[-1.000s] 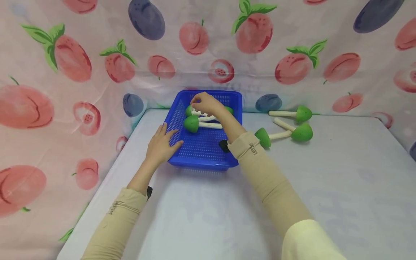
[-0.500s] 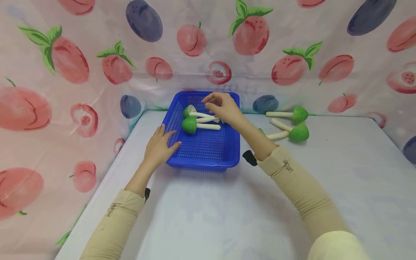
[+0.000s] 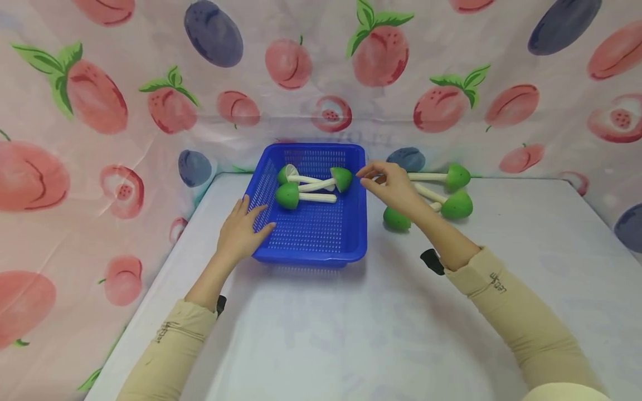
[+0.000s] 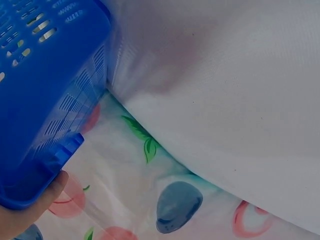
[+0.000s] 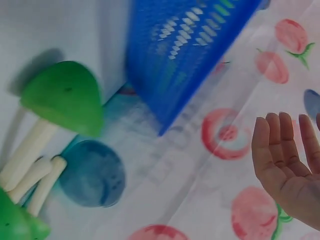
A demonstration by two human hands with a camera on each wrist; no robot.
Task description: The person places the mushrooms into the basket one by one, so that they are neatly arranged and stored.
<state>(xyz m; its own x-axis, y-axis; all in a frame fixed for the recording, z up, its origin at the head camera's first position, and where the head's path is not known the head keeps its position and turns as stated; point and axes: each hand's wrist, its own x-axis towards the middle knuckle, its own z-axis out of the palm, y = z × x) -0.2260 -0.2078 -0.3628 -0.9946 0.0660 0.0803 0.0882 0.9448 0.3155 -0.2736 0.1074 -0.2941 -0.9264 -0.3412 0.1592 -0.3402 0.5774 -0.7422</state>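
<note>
A blue mesh basket [image 3: 360, 239] sits on the table with three green-capped, white-stemmed toy mushrooms lying inside: a front one [image 3: 287, 196], a back one [image 3: 296, 176] and one with its cap to the right [image 3: 342, 179]. At the basket's left rim rests my left hand [image 3: 238, 234], fingers spread; the left wrist view has one finger [image 4: 56, 189] against the rim. My right hand [image 3: 393, 186] is empty, just right of the basket, fingers loosely bent. Beneath and beyond it lie more mushrooms: a near one [image 3: 397, 219], partly hidden by the hand, a right one [image 3: 457, 205] and a far one [image 3: 457, 176].
The table [image 3: 381, 334] has a white cover. Behind it and to the left hangs a fruit-patterned cloth [image 3: 251, 55], close to the basket's back. A dark wrist camera [image 3: 432, 262] sits below my right wrist.
My right hand has moved from above the mushrooms in the basket out over the right rim, its fingers loosened. The mushroom with its cap to the right now shows fully. My left hand stays.
</note>
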